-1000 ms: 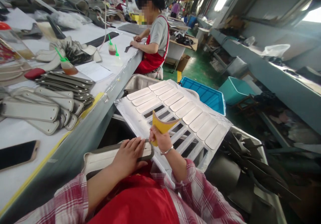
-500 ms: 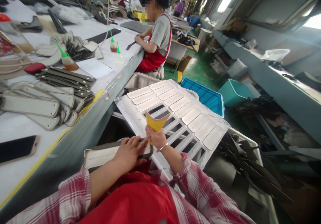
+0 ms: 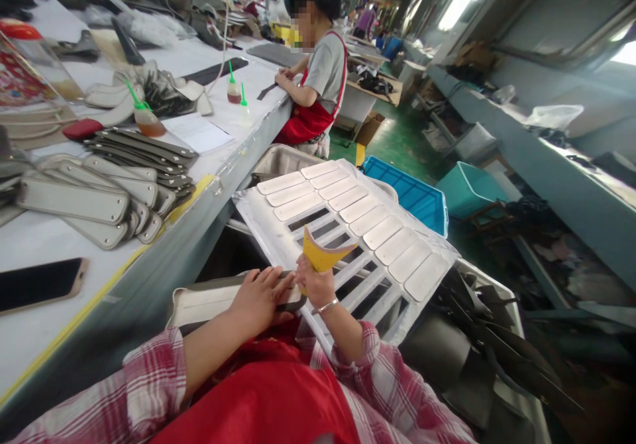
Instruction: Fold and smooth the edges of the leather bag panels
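Observation:
My left hand (image 3: 256,301) lies with outstretched fingers on a long cream and dark grey leather-like piece (image 3: 209,301) at my lap. The fingers cover the right part of that piece. Just beside it, my right hand (image 3: 317,281) is closed round the narrow lower part of a yellow flared tool (image 3: 325,253) with a curved top edge. The tool's lower end is mostly hidden by my fingers. Beyond my hands, a slatted white rack (image 3: 278,245) bears several flat, rounded off-white strips (image 3: 370,222).
Left is a worktable (image 3: 44,245) with stacked strips (image 3: 74,199), a phone (image 3: 42,285) and green-tipped bottles (image 3: 148,119). A co-worker (image 3: 322,66) sits at its far side. Blue (image 3: 407,195) and teal (image 3: 470,189) bins stand beyond the rack; dark pieces (image 3: 477,338) fill a bin at right.
The yellow tool in my right hand has shifted a little right and tilted that way. My left hand stays on the piece. The whole view has swung slightly.

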Available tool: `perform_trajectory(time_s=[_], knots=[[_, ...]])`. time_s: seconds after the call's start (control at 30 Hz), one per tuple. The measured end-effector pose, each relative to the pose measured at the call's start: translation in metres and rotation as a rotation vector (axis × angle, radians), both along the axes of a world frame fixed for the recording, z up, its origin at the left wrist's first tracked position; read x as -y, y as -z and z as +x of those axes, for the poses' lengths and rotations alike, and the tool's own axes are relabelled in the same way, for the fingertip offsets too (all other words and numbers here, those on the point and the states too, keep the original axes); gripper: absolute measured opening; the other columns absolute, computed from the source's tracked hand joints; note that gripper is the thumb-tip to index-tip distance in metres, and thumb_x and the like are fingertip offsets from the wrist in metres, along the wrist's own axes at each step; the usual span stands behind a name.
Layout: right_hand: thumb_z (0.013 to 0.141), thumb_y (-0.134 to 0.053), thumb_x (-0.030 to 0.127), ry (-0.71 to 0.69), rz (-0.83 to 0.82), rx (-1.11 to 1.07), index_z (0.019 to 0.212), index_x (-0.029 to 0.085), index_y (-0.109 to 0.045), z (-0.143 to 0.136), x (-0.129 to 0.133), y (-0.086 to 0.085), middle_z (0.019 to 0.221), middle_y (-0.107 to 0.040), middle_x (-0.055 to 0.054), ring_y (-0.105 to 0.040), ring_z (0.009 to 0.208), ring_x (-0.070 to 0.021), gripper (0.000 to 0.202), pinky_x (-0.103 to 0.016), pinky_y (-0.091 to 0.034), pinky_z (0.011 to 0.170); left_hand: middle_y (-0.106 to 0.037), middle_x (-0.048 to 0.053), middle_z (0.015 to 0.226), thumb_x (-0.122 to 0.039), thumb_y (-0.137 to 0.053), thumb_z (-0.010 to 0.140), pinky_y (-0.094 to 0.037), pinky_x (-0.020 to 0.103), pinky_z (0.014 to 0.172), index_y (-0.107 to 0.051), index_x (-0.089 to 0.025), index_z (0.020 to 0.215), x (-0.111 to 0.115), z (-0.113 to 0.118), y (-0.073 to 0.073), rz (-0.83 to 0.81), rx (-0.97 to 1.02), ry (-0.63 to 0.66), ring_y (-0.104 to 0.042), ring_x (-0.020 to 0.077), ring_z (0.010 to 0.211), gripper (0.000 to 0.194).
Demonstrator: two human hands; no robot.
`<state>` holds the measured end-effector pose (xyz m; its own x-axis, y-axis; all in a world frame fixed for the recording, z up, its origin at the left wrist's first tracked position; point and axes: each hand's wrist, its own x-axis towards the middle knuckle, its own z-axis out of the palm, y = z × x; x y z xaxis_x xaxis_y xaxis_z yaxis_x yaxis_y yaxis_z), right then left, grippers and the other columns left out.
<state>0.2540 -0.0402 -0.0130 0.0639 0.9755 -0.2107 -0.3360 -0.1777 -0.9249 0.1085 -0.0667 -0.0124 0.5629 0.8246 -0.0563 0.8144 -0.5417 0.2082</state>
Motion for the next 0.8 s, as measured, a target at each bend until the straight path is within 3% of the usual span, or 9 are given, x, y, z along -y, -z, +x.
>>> perform_trajectory(time_s=[0.2, 0.4, 0.53, 0.63, 0.8], knots=[[0.064, -0.069, 0.043, 0.161, 0.053, -0.223, 0.065, 0.018, -0.045, 0.006, -0.034, -0.014, 0.043, -0.03, 0.011, -0.025, 0.034, -0.0019, 0.035, -0.017, -0.024, 0.033, -0.041, 0.011, 0.136, -0.059, -0.057, 0.07, -0.023, 0.042, 0.099, -0.034, -0.02, 0.134, 0.001, -0.002, 0.003, -0.01, 0.033, -0.017, -0.036, 0.0269, 0.122, 0.078], [0.067, -0.066, 0.047, 0.122, 0.016, -0.209, 0.065, 0.018, -0.045, -0.005, -0.042, 0.001, 0.042, -0.027, 0.012, -0.024, 0.033, -0.002, 0.036, -0.017, -0.02, 0.032, -0.04, 0.011, 0.136, -0.06, -0.056, 0.07, -0.023, 0.043, 0.099, -0.032, -0.02, 0.134, -0.002, -0.001, 0.001, -0.05, 0.023, -0.01, -0.036, 0.0278, 0.122, 0.079], [0.071, -0.063, 0.046, 0.133, 0.092, -0.112, 0.067, 0.017, -0.047, -0.011, -0.035, 0.013, 0.043, -0.029, 0.011, -0.025, 0.035, -0.0022, 0.033, -0.018, -0.021, 0.034, -0.039, 0.012, 0.137, -0.059, -0.055, 0.072, -0.023, 0.043, 0.098, -0.032, -0.021, 0.135, -0.003, 0.0, 0.002, -0.052, 0.023, -0.008, -0.036, 0.0282, 0.122, 0.077], [0.072, -0.062, 0.045, 0.122, 0.149, -0.001, 0.068, 0.017, -0.049, -0.014, -0.034, 0.014, 0.044, -0.034, 0.009, -0.029, 0.036, -0.003, 0.032, -0.018, -0.023, 0.035, -0.039, 0.012, 0.137, -0.059, -0.055, 0.072, -0.024, 0.044, 0.098, -0.032, -0.021, 0.135, -0.004, 0.002, 0.003, -0.048, 0.012, -0.012, -0.036, 0.029, 0.123, 0.077], [0.065, -0.067, 0.044, 0.041, 0.0, -0.081, 0.065, 0.017, -0.048, -0.01, -0.044, 0.008, 0.04, -0.03, 0.011, -0.026, 0.033, -0.0033, 0.033, -0.018, -0.02, 0.032, -0.041, 0.013, 0.136, -0.058, -0.058, 0.07, -0.026, 0.045, 0.097, -0.034, -0.019, 0.134, 0.0, 0.002, 0.0, -0.024, 0.003, -0.022, -0.037, 0.0293, 0.121, 0.079]])
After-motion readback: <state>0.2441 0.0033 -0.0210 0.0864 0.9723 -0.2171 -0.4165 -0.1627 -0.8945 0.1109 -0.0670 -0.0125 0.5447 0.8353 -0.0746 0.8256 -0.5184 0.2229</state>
